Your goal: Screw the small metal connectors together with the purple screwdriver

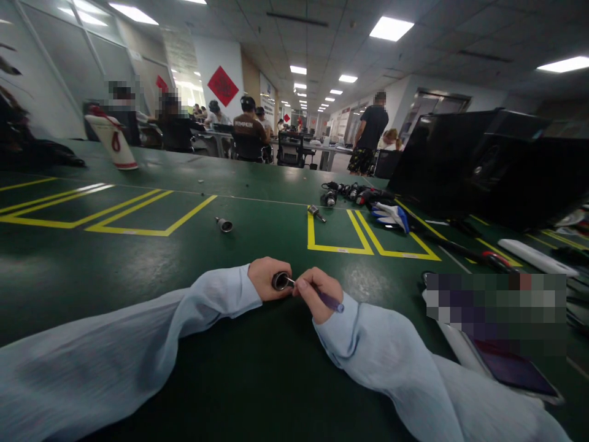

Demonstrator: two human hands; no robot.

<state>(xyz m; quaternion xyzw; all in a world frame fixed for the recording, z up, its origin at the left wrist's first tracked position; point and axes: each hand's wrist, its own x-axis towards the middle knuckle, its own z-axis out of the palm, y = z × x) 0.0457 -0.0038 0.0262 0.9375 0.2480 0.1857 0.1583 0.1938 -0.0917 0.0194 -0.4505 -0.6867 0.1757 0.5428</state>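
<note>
My left hand (269,279) is closed around a round metal connector (280,281), its dark hollow end facing me. My right hand (319,291) grips a small screwdriver (332,302) with a purple see-through handle. Its thin shaft points left, and the tip is at the connector's opening; how deep it reaches I cannot tell. Both hands are close together above the green table (257,368). Beyond them lies a loose metal connector (225,224), open end toward me. Another slim metal connector (316,213) rests at a yellow-taped outline.
A pile of dark connectors (352,193) lies at the back right, beside blue-and-white gloves (390,216). Black monitors (469,159) stand farther right, with a tablet-like device (515,368) nearer me. A white cup (113,138) stands at the far left. Several people sit beyond the table.
</note>
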